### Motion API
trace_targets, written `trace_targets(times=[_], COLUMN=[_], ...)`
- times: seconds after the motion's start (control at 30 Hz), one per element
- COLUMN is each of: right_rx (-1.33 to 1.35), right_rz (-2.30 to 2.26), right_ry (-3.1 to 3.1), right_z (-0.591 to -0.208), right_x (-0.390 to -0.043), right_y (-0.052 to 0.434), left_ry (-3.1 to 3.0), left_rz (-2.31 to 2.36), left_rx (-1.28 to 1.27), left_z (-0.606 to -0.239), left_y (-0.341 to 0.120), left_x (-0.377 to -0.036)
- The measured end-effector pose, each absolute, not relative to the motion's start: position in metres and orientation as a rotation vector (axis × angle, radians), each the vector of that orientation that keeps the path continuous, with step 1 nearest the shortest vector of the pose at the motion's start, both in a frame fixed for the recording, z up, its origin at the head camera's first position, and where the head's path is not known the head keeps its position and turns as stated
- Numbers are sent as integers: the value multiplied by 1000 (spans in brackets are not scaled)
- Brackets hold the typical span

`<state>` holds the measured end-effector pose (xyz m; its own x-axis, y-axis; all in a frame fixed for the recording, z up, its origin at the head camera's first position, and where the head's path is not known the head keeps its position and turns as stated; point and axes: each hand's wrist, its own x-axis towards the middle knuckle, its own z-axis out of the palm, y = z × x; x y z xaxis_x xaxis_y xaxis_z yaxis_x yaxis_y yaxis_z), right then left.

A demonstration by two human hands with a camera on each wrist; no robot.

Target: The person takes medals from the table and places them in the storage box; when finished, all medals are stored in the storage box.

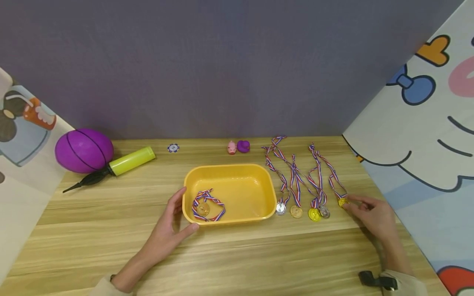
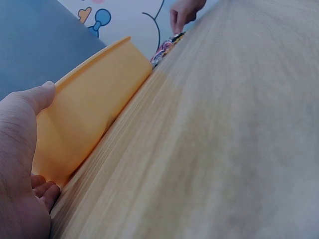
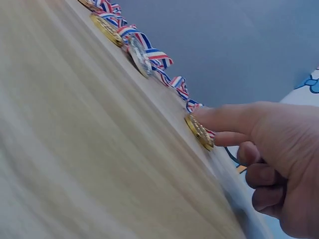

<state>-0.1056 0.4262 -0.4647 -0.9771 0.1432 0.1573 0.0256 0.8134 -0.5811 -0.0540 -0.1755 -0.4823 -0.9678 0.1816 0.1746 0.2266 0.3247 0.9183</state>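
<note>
My left hand holds the left front corner of a yellow plastic bin, its thumb by the front rim and its fingers along the left side. Inside the bin, at the left, lies a gold medal on a striped ribbon. Far to the right, my right hand pinches the edge of another gold medal between thumb and index finger; that medal's ribbon stretches back over the table. To its left lie a silver medal, a bright gold medal, a duller gold medal and a second silver medal.
A purple ball and a yellow-green hand pump lie at the back left. Along the back sit a poker chip, a pink pig toy and a purple duck toy. A grey partition closes off the table's far edge.
</note>
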Motion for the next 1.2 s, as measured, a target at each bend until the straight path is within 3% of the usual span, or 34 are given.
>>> trace_targets(times=[0.67, 1.2], right_rx=[-3, -167], right_rz=[799, 885], right_ry=[-2839, -2416], right_z=[-468, -464], right_x=[-105, -108], right_y=[421, 412], left_ry=[-2521, -2527], left_rz=[-1740, -1758], left_rx=[-393, -384], left_z=[-483, -482], left_y=[-176, -175], left_x=[-53, -54])
